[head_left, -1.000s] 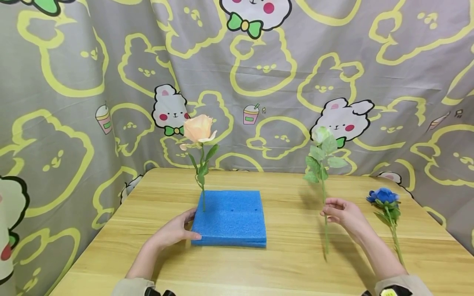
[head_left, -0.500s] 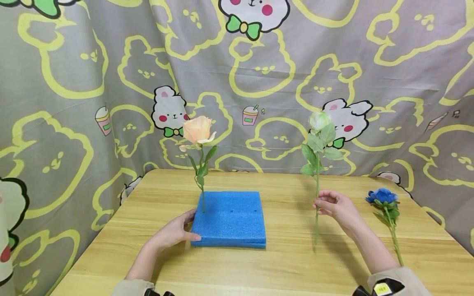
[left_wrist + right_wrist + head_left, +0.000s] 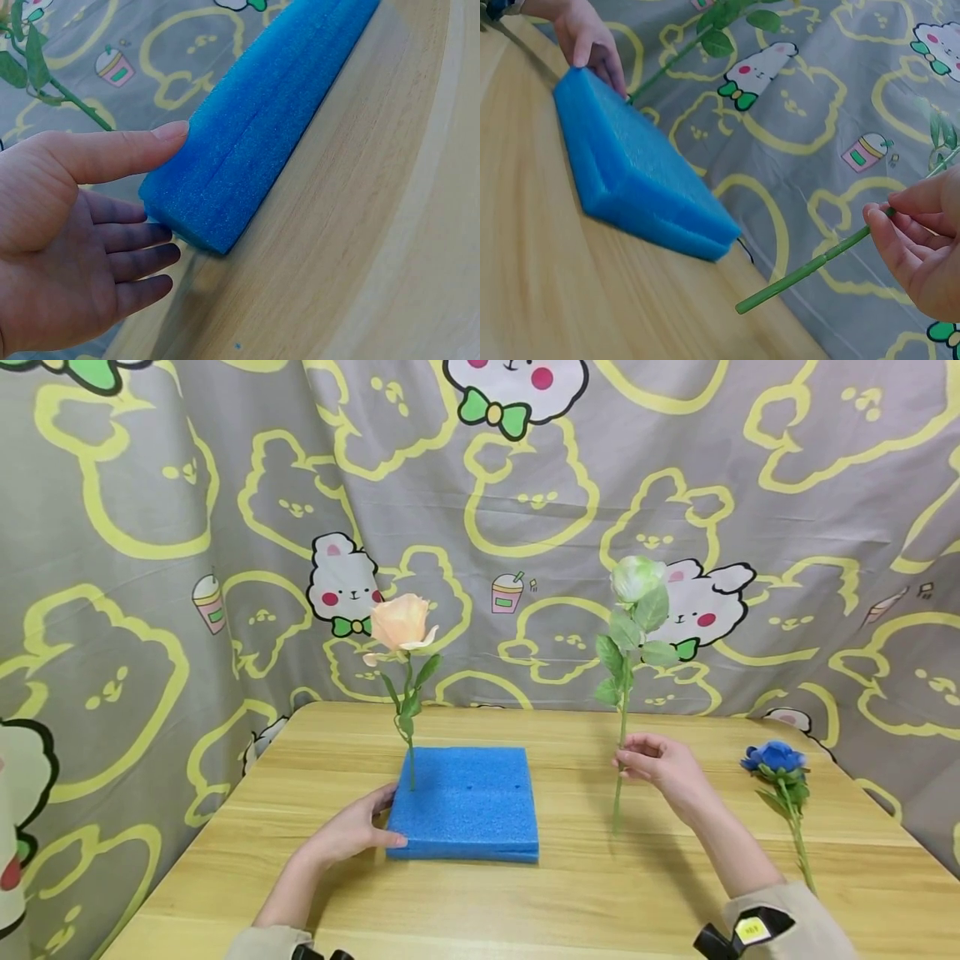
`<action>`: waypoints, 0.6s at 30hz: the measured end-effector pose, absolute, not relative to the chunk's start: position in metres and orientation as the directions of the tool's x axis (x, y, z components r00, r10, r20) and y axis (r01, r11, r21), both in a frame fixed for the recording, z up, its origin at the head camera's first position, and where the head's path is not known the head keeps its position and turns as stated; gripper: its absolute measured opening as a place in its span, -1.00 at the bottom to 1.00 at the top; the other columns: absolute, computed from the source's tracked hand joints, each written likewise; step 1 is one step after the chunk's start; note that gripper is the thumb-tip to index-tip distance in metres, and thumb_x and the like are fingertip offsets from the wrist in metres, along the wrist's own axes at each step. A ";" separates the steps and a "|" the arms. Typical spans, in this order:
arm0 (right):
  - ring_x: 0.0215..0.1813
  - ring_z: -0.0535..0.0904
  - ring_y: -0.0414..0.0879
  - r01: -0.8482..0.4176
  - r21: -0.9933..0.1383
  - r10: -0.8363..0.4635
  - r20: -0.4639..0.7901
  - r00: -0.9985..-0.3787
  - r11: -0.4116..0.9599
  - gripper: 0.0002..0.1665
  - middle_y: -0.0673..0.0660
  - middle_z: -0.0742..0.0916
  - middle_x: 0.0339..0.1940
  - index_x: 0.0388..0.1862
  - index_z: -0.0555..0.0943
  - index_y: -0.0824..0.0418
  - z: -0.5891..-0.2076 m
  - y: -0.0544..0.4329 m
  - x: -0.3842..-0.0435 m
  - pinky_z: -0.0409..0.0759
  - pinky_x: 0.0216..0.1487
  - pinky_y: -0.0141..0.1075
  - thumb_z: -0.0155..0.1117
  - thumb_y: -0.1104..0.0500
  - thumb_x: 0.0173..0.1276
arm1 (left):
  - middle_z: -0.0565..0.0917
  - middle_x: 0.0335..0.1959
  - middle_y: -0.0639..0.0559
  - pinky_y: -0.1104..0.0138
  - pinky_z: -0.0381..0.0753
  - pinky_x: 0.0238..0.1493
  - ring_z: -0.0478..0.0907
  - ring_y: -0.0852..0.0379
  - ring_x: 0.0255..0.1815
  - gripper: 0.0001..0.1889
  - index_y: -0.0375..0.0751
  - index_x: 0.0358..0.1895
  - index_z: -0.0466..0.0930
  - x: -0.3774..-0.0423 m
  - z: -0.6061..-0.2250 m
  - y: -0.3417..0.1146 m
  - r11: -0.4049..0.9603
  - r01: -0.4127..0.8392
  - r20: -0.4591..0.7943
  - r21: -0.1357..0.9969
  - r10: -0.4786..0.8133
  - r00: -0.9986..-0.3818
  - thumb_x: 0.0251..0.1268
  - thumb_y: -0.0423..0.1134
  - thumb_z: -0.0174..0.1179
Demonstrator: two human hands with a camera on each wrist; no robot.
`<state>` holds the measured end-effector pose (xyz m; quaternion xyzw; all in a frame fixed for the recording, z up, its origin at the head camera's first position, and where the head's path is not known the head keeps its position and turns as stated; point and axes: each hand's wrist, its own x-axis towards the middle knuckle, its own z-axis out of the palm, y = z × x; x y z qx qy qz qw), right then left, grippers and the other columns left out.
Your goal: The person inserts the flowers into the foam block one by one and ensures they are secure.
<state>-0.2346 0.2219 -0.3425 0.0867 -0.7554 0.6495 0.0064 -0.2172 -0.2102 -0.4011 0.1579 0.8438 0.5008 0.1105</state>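
Note:
My right hand [image 3: 667,770] pinches the green stem of a white-green artificial rose [image 3: 637,579] between thumb and fingertips. The flower stands nearly upright over the table, right of a blue foam block [image 3: 468,814]. In the right wrist view the bare lower stem [image 3: 802,279] points toward the block, apart from it. At the block's left front corner rests my left hand [image 3: 348,833], its thumb on the edge and fingers along the side; the left wrist view shows these fingers [image 3: 142,262] mostly straight. A peach rose [image 3: 401,622] stands stuck in the foam's left part.
On the right side of the wooden table [image 3: 570,902] lies a blue artificial flower [image 3: 776,758] with its stem toward the front. Small dark holes show in the foam's top. Behind the table hangs a grey patterned curtain [image 3: 450,510].
My right hand has carried the white-green rose leftward and upward, closer to the foam block. The left hand, the block and the peach rose have stayed in place.

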 end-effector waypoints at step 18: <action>-0.25 0.66 -0.11 -0.240 -0.968 -0.187 0.223 -0.957 0.075 -0.80 0.08 0.66 -0.39 -0.20 0.47 0.47 -0.324 0.171 -0.247 0.62 -0.13 -0.16 0.21 0.35 0.27 | 0.09 0.37 -0.43 -0.11 0.02 0.31 0.05 -0.35 0.36 0.00 -0.53 0.38 -0.03 -0.220 -0.406 -0.211 0.448 0.151 -0.034 0.881 0.379 -0.925 -0.05 -0.18 0.42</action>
